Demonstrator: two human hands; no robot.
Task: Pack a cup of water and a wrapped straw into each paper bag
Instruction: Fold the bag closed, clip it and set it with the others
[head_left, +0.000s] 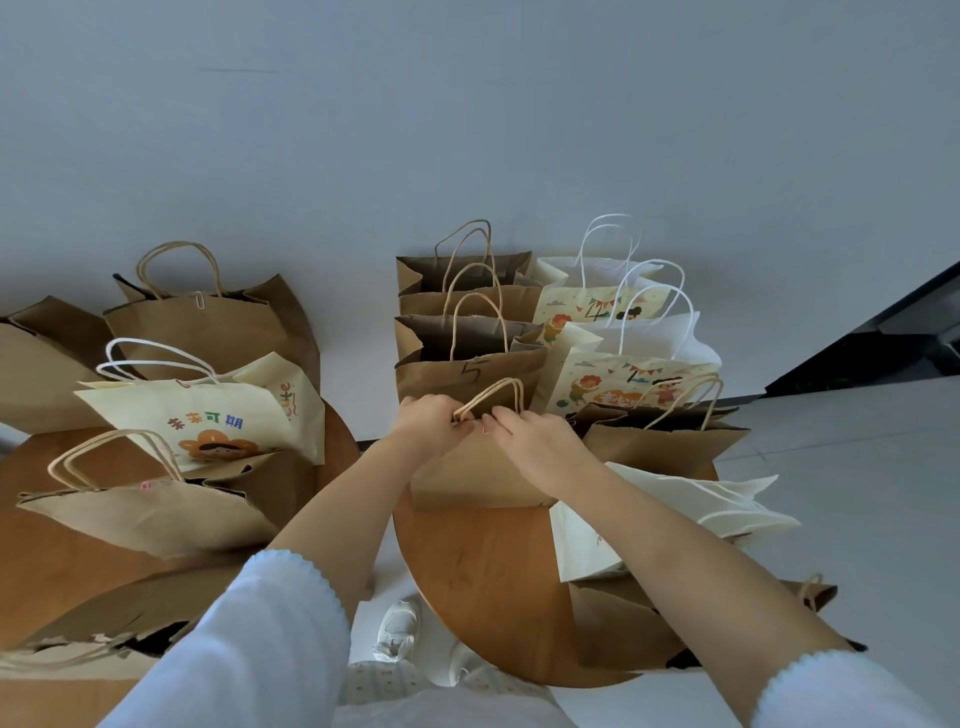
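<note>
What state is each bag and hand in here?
Left hand: pinching the front brown bag's top edge.
Right hand: pinching the same edge.
Front brown bag: upright, top pressed shut.
Bag marked 5: upright, open.
Cream printed bag: tilted, top closed.
White bags: lying flat.

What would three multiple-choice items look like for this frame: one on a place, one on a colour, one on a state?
1. Where do both hands meet?
A. At the top edge of the plain brown bag
B. On the floor
C. On the white shoe

2. What colour are the handles of the cream bag with the orange flower?
A. Red
B. White
C. Black

3. How is the brown bag marked 5 standing?
A. Flat and folded
B. Upside down
C. Upright, mouth open

Answers: 1 A, left hand and right hand pinch the plain brown bag below its handles. 2 B, the cream bag has white loops. 3 C, the brown bag marked 5 gapes upward.
</note>
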